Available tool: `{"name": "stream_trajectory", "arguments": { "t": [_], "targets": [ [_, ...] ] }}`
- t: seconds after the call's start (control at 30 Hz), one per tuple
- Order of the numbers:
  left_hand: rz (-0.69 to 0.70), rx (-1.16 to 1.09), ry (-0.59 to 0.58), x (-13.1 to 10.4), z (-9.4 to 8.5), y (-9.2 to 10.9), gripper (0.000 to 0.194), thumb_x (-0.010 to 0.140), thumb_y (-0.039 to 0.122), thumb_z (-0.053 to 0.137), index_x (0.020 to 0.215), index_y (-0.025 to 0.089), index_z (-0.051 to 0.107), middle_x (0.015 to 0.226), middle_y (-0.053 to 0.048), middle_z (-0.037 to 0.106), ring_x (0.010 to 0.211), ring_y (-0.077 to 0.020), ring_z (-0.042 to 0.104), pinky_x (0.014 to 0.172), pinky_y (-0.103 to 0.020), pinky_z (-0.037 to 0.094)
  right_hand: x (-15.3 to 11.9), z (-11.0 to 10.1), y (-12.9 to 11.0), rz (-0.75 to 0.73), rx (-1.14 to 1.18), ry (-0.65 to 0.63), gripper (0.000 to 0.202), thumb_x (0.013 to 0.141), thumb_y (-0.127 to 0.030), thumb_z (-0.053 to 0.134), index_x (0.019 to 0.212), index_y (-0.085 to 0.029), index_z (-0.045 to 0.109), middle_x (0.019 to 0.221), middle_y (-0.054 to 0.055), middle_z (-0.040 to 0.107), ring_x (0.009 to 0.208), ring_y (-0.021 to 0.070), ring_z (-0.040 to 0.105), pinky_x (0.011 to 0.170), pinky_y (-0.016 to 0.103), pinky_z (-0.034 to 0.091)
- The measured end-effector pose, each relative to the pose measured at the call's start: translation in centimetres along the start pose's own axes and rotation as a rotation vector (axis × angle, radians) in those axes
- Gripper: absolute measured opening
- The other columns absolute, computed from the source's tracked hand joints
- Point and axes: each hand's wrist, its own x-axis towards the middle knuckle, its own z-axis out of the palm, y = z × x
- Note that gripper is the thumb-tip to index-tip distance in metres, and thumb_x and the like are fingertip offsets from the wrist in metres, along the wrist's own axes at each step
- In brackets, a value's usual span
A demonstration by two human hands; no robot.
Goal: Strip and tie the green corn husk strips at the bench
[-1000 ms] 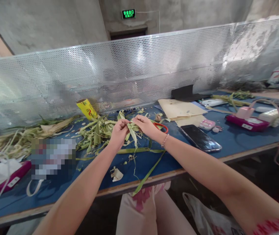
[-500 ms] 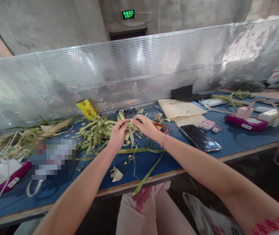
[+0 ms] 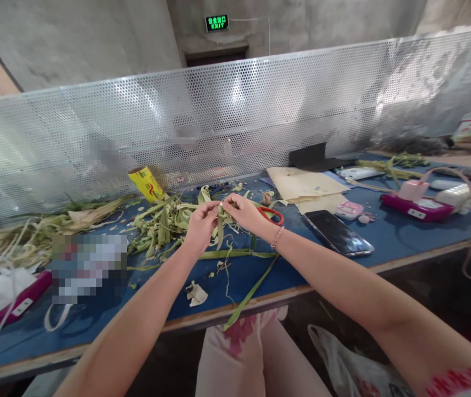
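Observation:
Near the middle of the blue table, my left hand [image 3: 202, 225] and my right hand [image 3: 241, 212] meet at the fingertips. Both pinch a green leaf strip [image 3: 220, 229] that hangs down between them. A heap of green leaf pieces [image 3: 163, 223] lies just left of and behind my left hand. Red scissor handles [image 3: 274, 216] show beside my right wrist, the rest of them hidden. Long green strips [image 3: 252, 292] lie below my hands, one reaching over the table's front edge. A pale dry scrap [image 3: 196, 294] is near that edge.
A black phone [image 3: 337, 232] lies to the right, with brown paper [image 3: 305, 184] behind it. Purple power strips [image 3: 417, 208] with cables sit at both sides. A yellow packet [image 3: 147, 184] leans near the perforated metal screen [image 3: 260, 110]. More husks [image 3: 49, 231] are at the left.
The leaf strip between my fingers has turned slightly and hangs narrower. Both hands stay in nearly the same place, still pinched together.

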Motion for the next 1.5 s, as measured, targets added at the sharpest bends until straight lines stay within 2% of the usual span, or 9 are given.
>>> {"name": "stream_trajectory", "arguments": {
  "t": [0.23, 0.37, 0.5, 0.6, 0.73, 0.87, 1.07, 1.3, 1.5],
  "targets": [
    [0.013, 0.097, 0.056, 0.1, 0.0, -0.1, 0.018, 0.058, 0.019, 0.064, 0.075, 0.014, 0.060, 0.069, 0.000, 0.058, 0.062, -0.0071, 0.053, 0.060, -0.021, 0.045, -0.1, 0.0, -0.1, 0.043, 0.090, 0.018, 0.021, 0.081, -0.035, 0.039, 0.069, -0.018, 0.041, 0.058, -0.005, 0.037, 0.049, 0.0071, 0.036, 0.049, 0.021, 0.031],
    [0.049, 0.176, 0.093, 0.3, -0.4, -0.4, 0.015, 0.064, 0.023, 0.059, 0.077, 0.015, 0.057, 0.071, 0.000, 0.056, 0.058, -0.0084, 0.053, 0.053, -0.022, 0.045, -0.1, -0.2, -0.2, 0.098, 0.191, 0.017, 0.020, 0.083, -0.035, 0.035, 0.077, -0.019, 0.044, 0.059, -0.005, 0.036, 0.047, 0.0068, 0.035, 0.046, 0.021, 0.031],
    [0.109, 0.338, 0.122, 0.2, -0.7, -0.4, 0.014, 0.071, 0.026, 0.054, 0.083, 0.018, 0.054, 0.064, 0.001, 0.053, 0.046, -0.0083, 0.049, 0.043, -0.022, 0.039, 0.1, 0.0, 0.5, 0.064, 0.181, 0.021, 0.017, 0.082, -0.032, 0.037, 0.091, -0.019, 0.044, 0.078, -0.001, 0.043, 0.050, 0.0053, 0.038, 0.048, 0.021, 0.035],
    [0.145, 0.478, 0.132, 0.1, -0.8, -0.2, 0.013, 0.075, 0.026, 0.050, 0.086, 0.019, 0.052, 0.050, 0.005, 0.045, 0.036, -0.0083, 0.041, 0.041, -0.022, 0.033, 0.3, 0.3, 1.1, 0.004, 0.096, 0.070, 0.014, 0.078, -0.026, 0.042, 0.089, -0.019, 0.043, 0.093, 0.003, 0.043, 0.059, 0.0066, 0.042, 0.053, 0.022, 0.037],
    [0.290, 0.534, 0.156, 0.1, -1.2, -0.1, 0.011, 0.075, 0.027, 0.051, 0.081, 0.020, 0.055, 0.060, 0.001, 0.050, 0.047, -0.0095, 0.046, 0.049, -0.022, 0.035, 0.2, 0.2, 0.8, -0.034, -0.026, 0.105, 0.009, 0.074, -0.025, 0.046, 0.076, -0.019, 0.040, 0.083, 0.002, 0.044, 0.067, 0.0109, 0.042, 0.059, 0.025, 0.036],
    [0.346, 0.521, 0.168, 0.1, -1.4, -0.1, 0.012, 0.076, 0.030, 0.050, 0.081, 0.020, 0.055, 0.063, 0.002, 0.051, 0.046, -0.0073, 0.043, 0.048, -0.021, 0.033, -0.1, -0.3, -0.1, -0.032, -0.082, 0.143, 0.015, 0.074, -0.029, 0.046, 0.069, -0.020, 0.036, 0.070, -0.001, 0.042, 0.060, 0.0102, 0.039, 0.056, 0.024, 0.032],
    [0.319, 0.539, 0.215, -0.2, -1.0, 0.4, 0.013, 0.078, 0.032, 0.048, 0.082, 0.020, 0.052, 0.051, 0.006, 0.042, 0.032, -0.0044, 0.035, 0.038, -0.020, 0.027, 0.0, -0.9, -0.2, -0.090, -0.218, 0.023, 0.029, 0.079, -0.035, 0.040, 0.056, -0.018, 0.039, 0.051, -0.004, 0.035, 0.050, 0.0080, 0.032, 0.053, 0.023, 0.025],
    [0.320, 0.491, 0.213, -0.2, -1.0, 0.7, 0.013, 0.077, 0.032, 0.051, 0.081, 0.020, 0.052, 0.047, 0.008, 0.040, 0.029, -0.0033, 0.034, 0.034, -0.019, 0.024, 0.0, -0.8, 0.1, -0.142, -0.201, -0.229, 0.027, 0.079, -0.035, 0.043, 0.063, -0.016, 0.053, 0.056, -0.003, 0.044, 0.053, 0.0074, 0.037, 0.053, 0.021, 0.027],
    [0.303, 0.453, 0.210, 0.0, -1.0, 0.6, 0.014, 0.076, 0.034, 0.053, 0.080, 0.020, 0.053, 0.044, 0.008, 0.040, 0.028, -0.0035, 0.034, 0.034, -0.019, 0.023, 0.3, -1.3, 0.2, -0.104, -0.255, -0.191, 0.027, 0.079, -0.036, 0.044, 0.065, -0.016, 0.055, 0.056, -0.003, 0.047, 0.053, 0.0079, 0.040, 0.054, 0.021, 0.028]
  ]
}}
